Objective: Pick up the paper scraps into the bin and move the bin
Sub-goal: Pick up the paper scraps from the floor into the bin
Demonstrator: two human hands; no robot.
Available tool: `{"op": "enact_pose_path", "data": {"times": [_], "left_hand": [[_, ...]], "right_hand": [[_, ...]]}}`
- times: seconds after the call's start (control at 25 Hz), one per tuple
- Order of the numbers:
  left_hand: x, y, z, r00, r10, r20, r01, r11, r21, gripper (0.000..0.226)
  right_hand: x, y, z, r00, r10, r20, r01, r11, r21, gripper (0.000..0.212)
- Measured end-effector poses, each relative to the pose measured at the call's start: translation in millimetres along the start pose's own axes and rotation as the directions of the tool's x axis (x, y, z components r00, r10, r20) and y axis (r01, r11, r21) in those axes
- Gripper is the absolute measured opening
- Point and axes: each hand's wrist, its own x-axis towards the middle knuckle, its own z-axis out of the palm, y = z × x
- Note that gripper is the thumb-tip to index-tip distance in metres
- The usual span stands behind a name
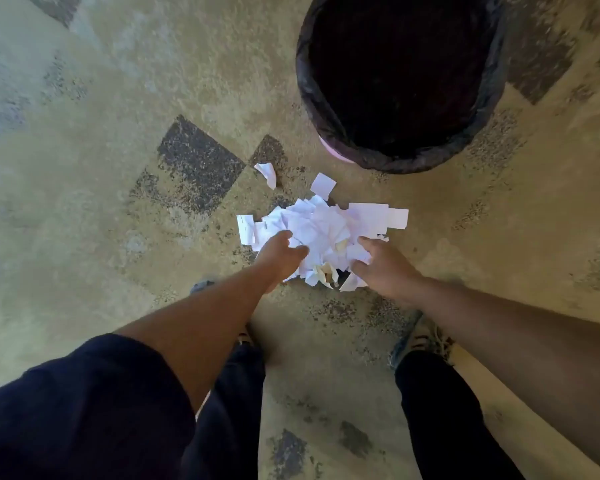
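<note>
A heap of white paper scraps lies on the floor in front of me. Two loose scraps lie apart from it, one to the far left and one just behind the heap. My left hand rests on the heap's left edge with fingers spread. On the heap's right edge sits my right hand, its fingers curled onto the paper. Neither hand has lifted anything. The bin, round, lined with a black bag and with a pink wall showing below, stands just beyond the heap.
The floor is worn tan concrete with dark patches. My legs in dark trousers and my feet stand just behind the heap, on either side of a gap.
</note>
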Motion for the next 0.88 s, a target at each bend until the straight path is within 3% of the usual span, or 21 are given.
{"op": "enact_pose_path", "data": {"times": [0.12,0.36,0.56,0.72,0.88], "left_hand": [[26.4,-3.1,5.3,0.999,0.017,0.035,-0.013,0.992,-0.125,0.068],[63.1,0.9,18.1,0.994,0.099,0.044,-0.096,0.993,-0.075,0.068],[74.7,-2.8,32.4,0.986,0.139,-0.093,-0.148,0.984,-0.095,0.045],[62.3,-10.5,30.3,0.962,0.218,-0.161,-0.237,0.966,-0.106,0.018],[41.5,-24.2,22.3,0.863,0.443,-0.242,-0.431,0.896,0.105,0.014]], "right_hand": [[39.1,-3.2,2.9,0.996,0.047,-0.078,-0.038,0.992,0.117,0.071],[103.4,-11.9,16.3,0.995,0.044,-0.089,-0.025,0.979,0.203,0.076],[109.0,-9.0,30.5,0.963,0.124,-0.241,-0.039,0.944,0.329,0.036],[75.3,-11.9,29.3,0.952,0.078,-0.295,0.034,0.934,0.356,0.007],[48.0,-6.2,26.8,0.944,-0.005,-0.33,0.139,0.912,0.385,0.005]]}}
